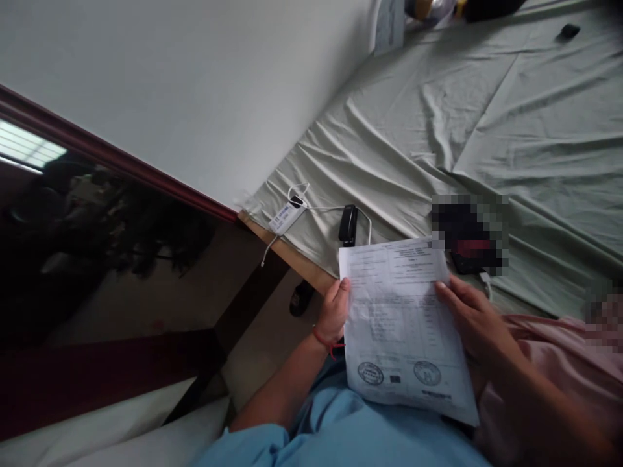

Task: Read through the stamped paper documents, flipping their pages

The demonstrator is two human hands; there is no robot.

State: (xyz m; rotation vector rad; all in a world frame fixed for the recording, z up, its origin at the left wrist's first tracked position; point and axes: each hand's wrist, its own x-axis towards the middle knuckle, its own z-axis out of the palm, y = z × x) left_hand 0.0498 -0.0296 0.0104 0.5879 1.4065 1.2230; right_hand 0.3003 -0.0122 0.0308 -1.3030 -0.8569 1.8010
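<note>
Far left: dark glossy pane in a maroon wooden frame [111,159], reflections only, nothing sharp in it. Next over, plain white wall [204,84] running down to the bed's head edge.

On the pale green wrinkled bed sheet [487,123], close to the wooden bed edge [292,256]: small white rectangular adapter with a label [286,217], thin white cable [316,209] looping off it, then a black stapler [348,225] just beside the cable. All near the edge, none over it. Below the edge, on the floor, a dark sandal [302,298].

Left hand [335,311], red thread at the wrist, grip closed on the left margin of a white printed paper sheet with two round stamps [403,331], thumb on top near the upper left corner. Paper held above the lap, over light blue cloth [350,428], its top edge reaching the bed edge and overlapping the sheet below the stapler.

Right hand [474,318], fingers spread flat on the paper's right margin, thumb side not clear; pressing or pinching, cannot tell which. Just past the paper's upper right corner, a dark blurred object [470,237] on the bed. Pink cloth [559,350] at the right.

Beyond, broad open stretch of sheet, only a small black item [568,30] far up near the top edge.
</note>
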